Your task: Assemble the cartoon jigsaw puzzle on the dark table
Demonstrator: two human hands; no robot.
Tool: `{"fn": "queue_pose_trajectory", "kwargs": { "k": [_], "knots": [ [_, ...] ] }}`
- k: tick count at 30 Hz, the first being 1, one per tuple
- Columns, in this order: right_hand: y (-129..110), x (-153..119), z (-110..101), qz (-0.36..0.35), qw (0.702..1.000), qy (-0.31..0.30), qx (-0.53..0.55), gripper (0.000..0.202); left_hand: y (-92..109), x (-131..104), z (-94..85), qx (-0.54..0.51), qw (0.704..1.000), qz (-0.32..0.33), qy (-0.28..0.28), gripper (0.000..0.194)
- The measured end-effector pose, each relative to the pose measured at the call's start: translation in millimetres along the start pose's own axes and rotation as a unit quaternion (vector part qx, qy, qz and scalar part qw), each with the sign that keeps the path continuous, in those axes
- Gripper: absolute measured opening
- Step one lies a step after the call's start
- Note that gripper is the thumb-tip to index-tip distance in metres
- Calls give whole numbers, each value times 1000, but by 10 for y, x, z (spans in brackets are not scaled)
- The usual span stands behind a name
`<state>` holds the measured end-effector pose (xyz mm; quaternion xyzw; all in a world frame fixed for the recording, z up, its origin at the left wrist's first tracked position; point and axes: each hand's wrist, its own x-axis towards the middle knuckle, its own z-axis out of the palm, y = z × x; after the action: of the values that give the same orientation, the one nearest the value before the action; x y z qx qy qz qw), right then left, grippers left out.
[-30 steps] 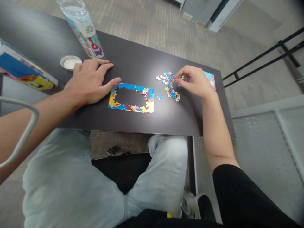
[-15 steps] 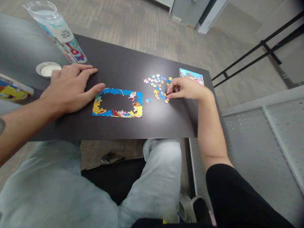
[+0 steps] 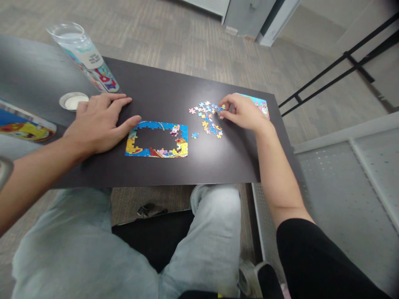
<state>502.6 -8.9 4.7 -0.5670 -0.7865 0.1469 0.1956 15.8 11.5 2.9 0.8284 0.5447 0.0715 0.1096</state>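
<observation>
A rectangular puzzle border [image 3: 157,153] lies on the dark table [image 3: 162,172], its middle showing bare tabletop. My left hand [image 3: 98,122] rests flat with fingers spread, the thumb at the border's upper left corner. To the right of the border is a loose heap of small colourful puzzle pieces [image 3: 205,112], with one blue piece [image 3: 195,136] apart from it. My right hand [image 3: 243,111] is over the heap's right edge, thumb and forefinger curled toward each other; whether a piece is between them is too small to tell. Behind that hand lies a printed picture card [image 3: 264,106], partly covered.
A clear cylindrical container [image 3: 90,60] with a printed label stands at the back left. Near it is a round white lid [image 3: 75,101]. Another printed item [image 3: 26,124] lies at the far left. Black rails [image 3: 330,70] rise beyond the table's right end.
My right hand has moved from the lower right part of the heap up to its upper right edge. My left hand stays at the border. The view has shifted slightly.
</observation>
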Motion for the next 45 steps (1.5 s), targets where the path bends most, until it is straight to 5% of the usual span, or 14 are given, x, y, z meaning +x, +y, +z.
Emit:
{"fn": "queue_pose_trajectory", "kwargs": {
  "k": [10, 19, 26, 34, 45],
  "knots": [
    [-201, 70, 190, -33, 998, -48, 27, 23, 15, 1, -9, 0, 1000, 1, 0, 111],
    [-9, 85, 134, -24, 999, -11, 20, 16, 9, 0, -5, -2, 1000, 6, 7, 113],
    [5, 129, 199, -23, 999, 17, -29, 35, 20, -9, -21, -4, 1000, 6, 4, 119],
    [410, 77, -41, 69, 990, 111, -57, 33, -25, 12, 9, -3, 1000, 7, 4, 113],
    [300, 67, -41, 52, 998, 28, -32, 17, -37, 11, 21, -11, 1000, 4, 4, 111]
  ]
}}
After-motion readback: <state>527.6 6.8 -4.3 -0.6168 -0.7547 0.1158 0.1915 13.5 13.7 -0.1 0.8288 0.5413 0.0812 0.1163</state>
